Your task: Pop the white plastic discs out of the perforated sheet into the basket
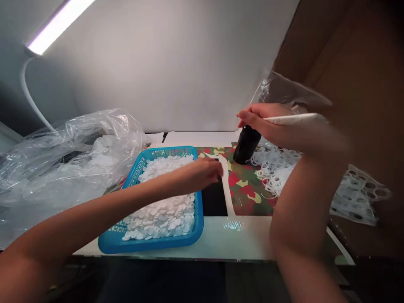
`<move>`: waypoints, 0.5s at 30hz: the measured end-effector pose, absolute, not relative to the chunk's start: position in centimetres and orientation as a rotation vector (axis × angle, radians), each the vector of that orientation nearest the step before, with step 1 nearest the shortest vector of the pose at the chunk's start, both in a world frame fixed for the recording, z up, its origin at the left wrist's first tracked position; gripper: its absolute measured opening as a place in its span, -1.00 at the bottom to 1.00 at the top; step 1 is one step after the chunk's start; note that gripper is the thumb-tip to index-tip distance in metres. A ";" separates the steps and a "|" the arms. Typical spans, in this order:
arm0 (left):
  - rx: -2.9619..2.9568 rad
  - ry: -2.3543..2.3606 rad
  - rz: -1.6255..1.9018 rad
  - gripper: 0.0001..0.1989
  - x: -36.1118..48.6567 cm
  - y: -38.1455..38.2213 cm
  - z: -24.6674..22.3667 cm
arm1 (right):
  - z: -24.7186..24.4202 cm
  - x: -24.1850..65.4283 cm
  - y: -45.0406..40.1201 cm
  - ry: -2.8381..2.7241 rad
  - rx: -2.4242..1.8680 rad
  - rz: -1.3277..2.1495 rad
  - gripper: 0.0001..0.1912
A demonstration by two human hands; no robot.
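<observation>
Left hand: it is hanging over the blue plastic basket with fingers curling down; I cannot tell if it is pinching anything.
Right hand: it is pinching a white rod just above a black bottle.
Basket: white discs are filling it.
Room: a camouflage-pattern mat is lying between the basket and a punched white sheet.

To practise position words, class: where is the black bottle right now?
In the head view, the black bottle sits on the camouflage-patterned mat, directly under the person's right hand, to the right of the blue basket.
</observation>
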State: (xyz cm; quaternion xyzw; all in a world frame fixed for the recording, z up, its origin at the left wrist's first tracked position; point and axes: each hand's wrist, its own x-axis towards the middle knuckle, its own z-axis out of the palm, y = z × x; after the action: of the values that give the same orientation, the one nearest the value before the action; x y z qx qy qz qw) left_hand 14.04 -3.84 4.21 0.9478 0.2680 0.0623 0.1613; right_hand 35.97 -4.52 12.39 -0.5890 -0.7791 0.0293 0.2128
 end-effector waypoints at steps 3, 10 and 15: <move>2.693 1.029 0.331 -0.83 9.0 -3.9 5.9 | 12.7 34.9 -4.9 -2.231 -1.552 0.083 -0.41; 2.724 1.107 -0.044 -0.62 1.7 -4.3 3.7 | 9.8 30.7 -3.9 -2.464 -1.325 0.204 -0.48; 2.711 1.046 -0.296 -0.22 2.0 -5.3 2.6 | 4.8 30.3 -3.2 -2.484 -1.581 0.062 -0.57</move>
State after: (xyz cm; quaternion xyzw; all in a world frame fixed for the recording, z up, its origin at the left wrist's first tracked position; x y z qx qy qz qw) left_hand 2.02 -5.34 2.60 0.9226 0.3559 -0.1006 0.1102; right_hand 30.32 -3.17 4.80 -0.5342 -0.8394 0.0209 0.0979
